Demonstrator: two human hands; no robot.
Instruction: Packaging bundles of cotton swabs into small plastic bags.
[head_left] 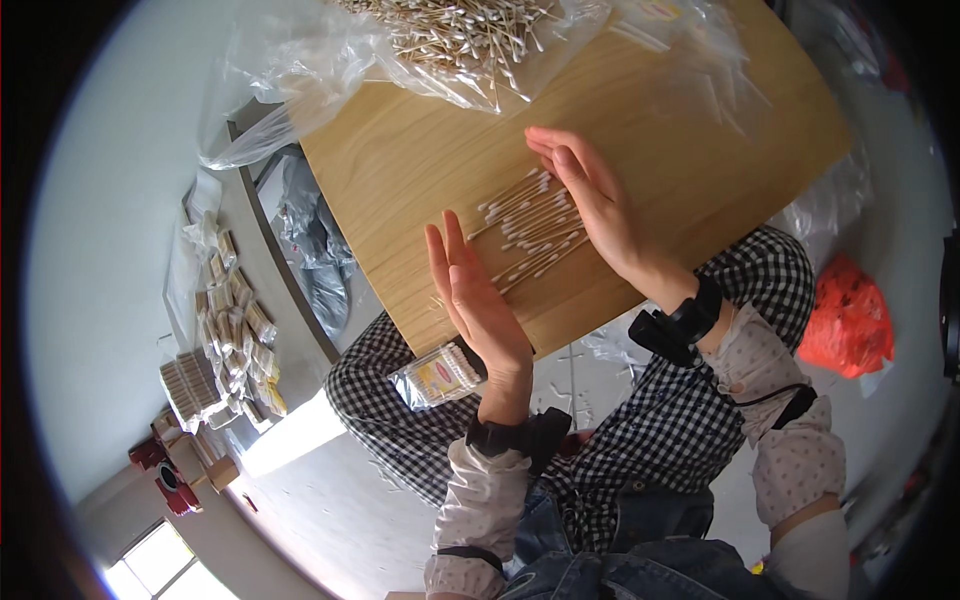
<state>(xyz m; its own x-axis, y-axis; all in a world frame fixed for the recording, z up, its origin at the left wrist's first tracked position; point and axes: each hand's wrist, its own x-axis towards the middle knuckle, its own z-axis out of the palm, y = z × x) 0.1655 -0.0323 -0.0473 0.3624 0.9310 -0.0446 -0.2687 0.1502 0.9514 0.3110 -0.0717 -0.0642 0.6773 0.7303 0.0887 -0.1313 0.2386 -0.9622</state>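
Note:
A loose bunch of cotton swabs [535,222] with white tips lies on the wooden table [390,160], between my two hands. On its left side, my left hand [478,300] stands on edge with fingers stretched out, close to the swab ends. My right hand [597,205] is held the same way on the other side, its palm against or very near the opposite ends. Both hands hold nothing in their fingers. At the table's far edge a big heap of cotton swabs [460,40] rests in a clear plastic bag [340,55].
A filled pack of swabs [437,377] lies on my left thigh by the table edge. Many small packs [235,330] are piled on a surface at the left. Clear plastic bags [690,60] lie at the table's far right. A red bag [848,318] sits on the floor at right.

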